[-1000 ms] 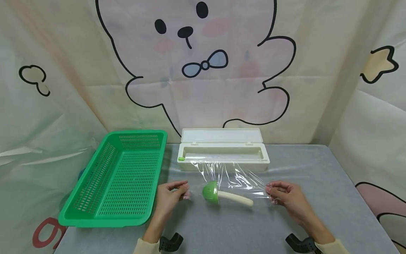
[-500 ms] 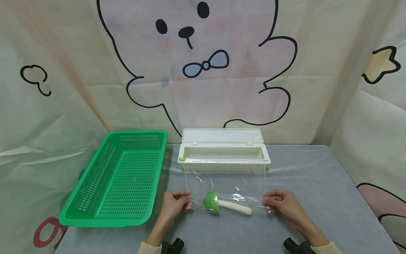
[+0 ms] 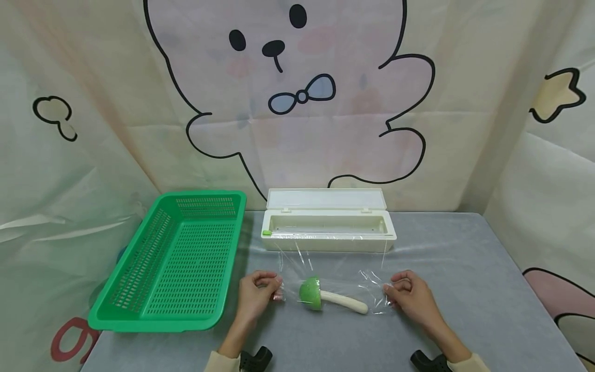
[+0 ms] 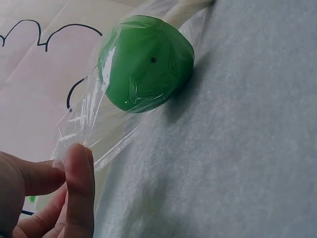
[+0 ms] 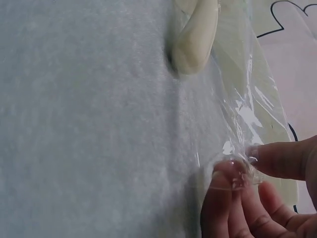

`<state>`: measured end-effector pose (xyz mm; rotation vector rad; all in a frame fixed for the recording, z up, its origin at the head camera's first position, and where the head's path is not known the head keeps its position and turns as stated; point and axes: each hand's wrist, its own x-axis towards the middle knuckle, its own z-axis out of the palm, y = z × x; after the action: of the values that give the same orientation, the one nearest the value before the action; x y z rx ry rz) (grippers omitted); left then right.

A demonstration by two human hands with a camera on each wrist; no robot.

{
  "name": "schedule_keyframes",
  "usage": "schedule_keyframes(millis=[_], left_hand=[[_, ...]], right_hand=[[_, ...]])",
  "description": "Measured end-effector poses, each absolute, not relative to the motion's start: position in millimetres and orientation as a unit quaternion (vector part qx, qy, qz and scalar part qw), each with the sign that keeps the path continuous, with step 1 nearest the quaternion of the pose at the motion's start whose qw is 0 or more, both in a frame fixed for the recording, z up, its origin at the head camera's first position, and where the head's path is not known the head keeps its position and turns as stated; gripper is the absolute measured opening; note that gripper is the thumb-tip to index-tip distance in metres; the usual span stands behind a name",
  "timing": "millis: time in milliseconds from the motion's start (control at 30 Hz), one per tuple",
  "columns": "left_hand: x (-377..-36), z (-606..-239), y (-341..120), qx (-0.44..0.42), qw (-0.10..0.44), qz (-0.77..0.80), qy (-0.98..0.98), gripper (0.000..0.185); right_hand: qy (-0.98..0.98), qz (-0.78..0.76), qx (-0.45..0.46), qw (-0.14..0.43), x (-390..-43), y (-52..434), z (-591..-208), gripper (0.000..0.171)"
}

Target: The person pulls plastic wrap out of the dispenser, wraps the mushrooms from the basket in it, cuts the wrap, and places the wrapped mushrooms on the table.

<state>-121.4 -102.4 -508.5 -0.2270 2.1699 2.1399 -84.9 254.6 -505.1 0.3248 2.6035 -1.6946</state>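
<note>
A mushroom (image 3: 341, 300) with a green cap (image 4: 143, 64) and a long pale stem (image 5: 194, 47) lies on its side on the grey table. Clear cling film (image 3: 334, 268) stretches from the front of a white cling film dispenser (image 3: 327, 243), whose lid stands up, and covers the mushroom. To the left of the cap, my left hand (image 3: 256, 294) pinches one corner of the film between thumb and fingers. My right hand (image 3: 410, 297) pinches the opposite corner, beyond the stem's end. In both wrist views the film bunches at the fingertips, with creases running toward the mushroom.
A green perforated basket (image 3: 223, 305) stands at the left of the table (image 3: 465, 268), close to my left forearm. A small green slider (image 3: 266, 233) sits at the dispenser's left end. Behind the table hangs a printed cloth (image 3: 297, 139).
The film and mushroom have come nearer to me. My right hand has moved leftward and my left slightly rightward, bringing them closer together. Film now lies lower over the mushroom.
</note>
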Motion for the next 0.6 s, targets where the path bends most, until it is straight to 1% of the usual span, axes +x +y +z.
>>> schedule_keyframes(millis=[133, 200, 333, 400, 433, 500, 600], left_hand=[[-120, -504, -103, -0.071, 0.049, 0.712, 0.697, 0.024], [-119, -503, -104, -0.062, 0.048, 0.712, 0.698, 0.024], [-116, -499, -106, -0.019, 0.046, 0.684, 0.728, 0.023], [-114, -498, -108, 0.018, 0.049, 0.657, 0.752, 0.023], [-113, -497, -108, 0.038, 0.049, 0.638, 0.767, 0.023], [-112, -496, -110, 0.086, 0.048, 0.591, 0.801, 0.029], [-111, -497, -111, 0.157, 0.028, 0.511, 0.845, 0.043]], right_hand=[[0.868, -0.489, 0.090, -0.019, -82, 254, -503, 0.028], [0.886, -0.455, 0.079, -0.049, -79, 253, -502, 0.027], [0.905, -0.392, 0.023, -0.164, -74, 250, -502, 0.024], [0.903, -0.371, -0.032, -0.214, -72, 248, -503, 0.027], [0.902, -0.360, -0.065, -0.230, -72, 248, -503, 0.030], [0.900, -0.341, -0.131, -0.237, -72, 248, -505, 0.033], [0.905, -0.310, -0.209, -0.205, -70, 251, -507, 0.035]])
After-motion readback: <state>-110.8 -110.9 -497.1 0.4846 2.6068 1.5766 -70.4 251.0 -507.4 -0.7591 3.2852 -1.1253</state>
